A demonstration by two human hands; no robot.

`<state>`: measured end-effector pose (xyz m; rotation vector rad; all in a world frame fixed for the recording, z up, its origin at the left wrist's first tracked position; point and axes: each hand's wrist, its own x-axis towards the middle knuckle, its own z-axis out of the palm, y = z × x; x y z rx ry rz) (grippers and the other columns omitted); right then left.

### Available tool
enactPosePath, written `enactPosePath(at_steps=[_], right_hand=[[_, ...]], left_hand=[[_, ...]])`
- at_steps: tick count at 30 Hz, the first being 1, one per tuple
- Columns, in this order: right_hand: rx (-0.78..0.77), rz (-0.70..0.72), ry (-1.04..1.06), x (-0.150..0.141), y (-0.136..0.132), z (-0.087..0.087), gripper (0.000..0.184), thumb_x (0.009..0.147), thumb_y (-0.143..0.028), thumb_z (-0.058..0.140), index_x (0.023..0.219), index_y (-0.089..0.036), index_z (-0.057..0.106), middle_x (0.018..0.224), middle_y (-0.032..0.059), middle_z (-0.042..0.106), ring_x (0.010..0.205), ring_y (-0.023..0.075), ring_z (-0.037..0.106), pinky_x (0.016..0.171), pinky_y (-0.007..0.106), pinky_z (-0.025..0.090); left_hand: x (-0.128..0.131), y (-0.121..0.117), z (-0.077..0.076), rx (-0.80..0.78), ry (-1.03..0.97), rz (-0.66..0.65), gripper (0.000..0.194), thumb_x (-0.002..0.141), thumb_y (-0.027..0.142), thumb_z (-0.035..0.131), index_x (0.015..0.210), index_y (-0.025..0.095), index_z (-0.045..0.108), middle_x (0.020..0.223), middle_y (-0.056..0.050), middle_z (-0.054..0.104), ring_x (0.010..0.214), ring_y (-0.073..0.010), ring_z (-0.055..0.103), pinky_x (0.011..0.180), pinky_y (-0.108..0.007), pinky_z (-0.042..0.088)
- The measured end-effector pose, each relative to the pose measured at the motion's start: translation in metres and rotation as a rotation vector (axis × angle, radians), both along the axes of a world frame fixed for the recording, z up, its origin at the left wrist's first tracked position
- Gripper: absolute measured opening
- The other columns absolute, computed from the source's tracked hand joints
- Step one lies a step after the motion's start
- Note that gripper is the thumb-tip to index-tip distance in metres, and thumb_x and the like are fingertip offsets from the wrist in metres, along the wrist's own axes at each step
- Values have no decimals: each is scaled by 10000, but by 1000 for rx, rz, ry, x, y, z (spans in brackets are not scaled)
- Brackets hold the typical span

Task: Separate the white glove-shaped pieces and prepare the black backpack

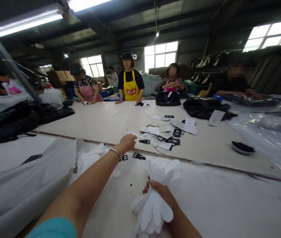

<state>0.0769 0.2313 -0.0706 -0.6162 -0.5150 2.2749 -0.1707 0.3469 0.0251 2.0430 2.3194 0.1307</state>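
In the head view my right hand point(163, 191) is closed around the middle of a bunch of white rounded strips point(152, 211), which fan out above and below my fingers. My left hand point(126, 143), with a bracelet at the wrist, reaches out over the seam of the table. Its fingers are pinched at the end of a thin white strip point(138, 136). Black plastic buckles point(139, 156) lie just below and right of that hand. A loose pile of white strips point(92, 155) lies to the left, partly hidden by my left arm.
Paper tags and cards point(160, 130) are scattered beyond my left hand. Black fabric items point(202, 107) and clear plastic sheeting point(266, 125) lie on the right. Grey sheet material point(36, 172) covers the left side. Several people stand along the table's far side.
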Motion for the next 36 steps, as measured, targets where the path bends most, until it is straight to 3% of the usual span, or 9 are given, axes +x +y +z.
enactPosePath(at_steps=[4, 7, 11, 18, 22, 26, 30, 33, 36], right_hand=[[-19, -20, 22, -2, 1, -1, 293, 629, -301, 884, 778, -129, 699, 657, 37, 659, 627, 193, 622, 721, 346, 525], [5, -14, 7, -3, 2, -4, 345, 626, -318, 883, 844, -129, 693, 677, 36, 662, 633, 201, 626, 715, 363, 518], [45, 39, -8, -3, 5, -7, 380, 628, -351, 876, 855, -124, 672, 697, 53, 668, 647, 225, 635, 658, 369, 505], [55, 48, -10, -3, 7, -9, 410, 607, -349, 886, 872, -129, 664, 713, 45, 665, 654, 221, 635, 679, 376, 509], [25, -23, 53, -6, 5, -7, 394, 600, -330, 896, 856, -137, 667, 688, 18, 650, 640, 196, 625, 701, 366, 518], [-88, -85, 107, -6, 9, -4, 509, 527, -313, 930, 932, -154, 665, 699, -1, 662, 640, 185, 632, 721, 354, 529], [-117, -143, 80, -7, 10, -4, 554, 465, -348, 939, 901, -151, 659, 664, 4, 664, 621, 197, 634, 682, 348, 532], [-68, -168, 51, -9, 9, -1, 520, 464, -366, 924, 860, -140, 672, 649, 27, 666, 602, 213, 627, 628, 348, 516], [69, -125, 105, -11, 11, 7, 489, 486, -365, 903, 857, -132, 686, 674, 55, 672, 683, 283, 657, 661, 407, 517]], left_hand=[[-14, 56, -30, -45, 60, -29, 416, 859, 134, 549, 1269, 192, 577, 1368, -134, 532, 1307, -275, 439, 1082, -391, 374], [-19, 81, -51, -79, 86, -35, 544, 862, 83, 515, 1387, 211, 456, 1493, -129, 416, 1404, -299, 307, 1104, -454, 345], [-25, 95, -64, -142, 104, -30, 410, 916, 171, 525, 1326, 169, 509, 1425, -145, 484, 1285, -276, 462, 1049, -452, 400], [-26, 84, -61, -176, 148, 84, 321, 943, 369, 574, 1162, 136, 607, 1230, -106, 605, 1081, -229, 603, 942, -453, 503], [-24, 72, -40, -244, 149, 111, 297, 934, 372, 589, 1102, 131, 633, 1149, -96, 649, 1037, -222, 627, 916, -448, 517], [-12, 46, 6, -242, 112, 63, 217, 940, 274, 532, 1024, 115, 653, 1110, -140, 681, 1019, -219, 639, 864, -329, 493], [30, -20, 34, -194, 21, -81, 294, 973, 266, 380, 879, 169, 642, 905, -55, 720, 828, -155, 660, 726, -227, 461], [68, -84, 17, -129, -151, -137, 331, 986, 325, 323, 927, 202, 624, 801, -26, 702, 755, -173, 656, 699, -254, 459], [95, -129, -19, -114, -236, -95, 361, 974, 228, 273, 979, 230, 634, 966, -50, 710, 915, -193, 667, 802, -285, 479]])
